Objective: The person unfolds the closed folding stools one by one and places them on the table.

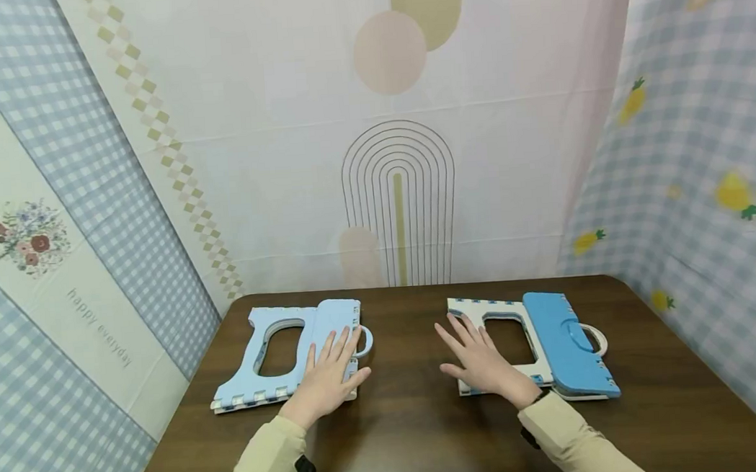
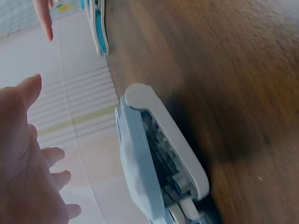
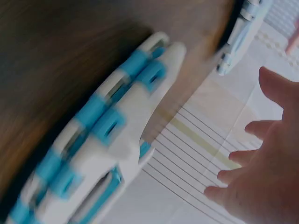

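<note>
The pale stool [image 1: 331, 317] lies folded flat towards the table's left side, and over it hovers the left hand [image 1: 328, 380], fingers spread, thumb out wide, apart from it. Across on the right, the blue-topped stool [image 1: 553, 333] lies folded too, and the right hand [image 1: 480, 363] hangs above its inner end, fingers fanned. A strip of dark table [image 1: 401, 408] runs between the stools. Each stool has a looped handle at its right end: the pale handle [image 1: 368, 341] close by the left fingertips, the white handle [image 1: 597, 338] well away from the right hand. Behind stands a pale patterned backdrop [image 1: 282, 162], checked cloth [image 1: 703, 137] flanking it.

Now, what's covered? The left hand masks part of the pale stool's panel; the right hand, part of the other's white frame. Both sleeves [image 1: 268, 452] run out of the bottom, and the table's near edge is out of frame. In the wrist views both stools are cropped below, the blue-topped one blurred; lettering on the left cloth is cut short.
</note>
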Demonstrator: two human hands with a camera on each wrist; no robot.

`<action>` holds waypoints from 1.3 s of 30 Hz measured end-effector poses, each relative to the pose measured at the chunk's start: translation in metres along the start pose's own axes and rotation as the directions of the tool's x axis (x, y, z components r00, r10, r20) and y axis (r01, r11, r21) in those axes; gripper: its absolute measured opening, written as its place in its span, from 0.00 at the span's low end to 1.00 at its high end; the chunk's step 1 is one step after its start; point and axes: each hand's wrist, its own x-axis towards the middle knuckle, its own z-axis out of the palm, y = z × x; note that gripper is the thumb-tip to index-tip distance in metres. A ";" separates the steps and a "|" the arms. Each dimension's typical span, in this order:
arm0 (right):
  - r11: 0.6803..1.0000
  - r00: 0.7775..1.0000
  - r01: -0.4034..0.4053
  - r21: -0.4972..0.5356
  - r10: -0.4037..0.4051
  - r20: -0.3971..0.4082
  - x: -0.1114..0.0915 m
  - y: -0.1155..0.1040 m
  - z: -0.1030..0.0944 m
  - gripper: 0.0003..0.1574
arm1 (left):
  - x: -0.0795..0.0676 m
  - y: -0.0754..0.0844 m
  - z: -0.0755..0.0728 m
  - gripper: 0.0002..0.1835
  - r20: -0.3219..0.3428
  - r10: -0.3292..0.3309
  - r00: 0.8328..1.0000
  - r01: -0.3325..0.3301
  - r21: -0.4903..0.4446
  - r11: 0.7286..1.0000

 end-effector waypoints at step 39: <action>-0.112 0.909 -0.393 0.913 0.103 0.404 0.112 -0.046 0.080 0.38 | -0.036 -0.084 -0.013 0.55 0.089 -0.272 0.958 0.284 -0.179 0.942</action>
